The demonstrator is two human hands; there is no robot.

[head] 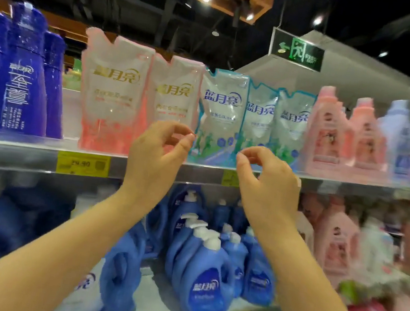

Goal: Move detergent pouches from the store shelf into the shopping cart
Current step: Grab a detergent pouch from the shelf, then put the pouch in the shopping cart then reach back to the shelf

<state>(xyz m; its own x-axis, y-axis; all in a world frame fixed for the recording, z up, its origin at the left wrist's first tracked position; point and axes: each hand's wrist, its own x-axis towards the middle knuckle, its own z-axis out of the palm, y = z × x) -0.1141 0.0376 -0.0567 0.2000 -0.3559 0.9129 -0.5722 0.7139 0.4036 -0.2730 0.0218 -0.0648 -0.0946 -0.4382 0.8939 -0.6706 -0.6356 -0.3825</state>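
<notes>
The teal detergent pouch [220, 115] is stood upright on the shelf [27, 154], long axis vertical, front outward. The left hand [156, 154] and right hand [266, 182] are curled at its lower edges; whether it is gripped cannot be told.

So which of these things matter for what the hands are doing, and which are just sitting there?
Part of the job: teal pouches, pink pouches, left hand, right hand, upper shelf.
Just there: dark blue bottles, pink bottles, blue jugs, price tag, exit sign.
</notes>
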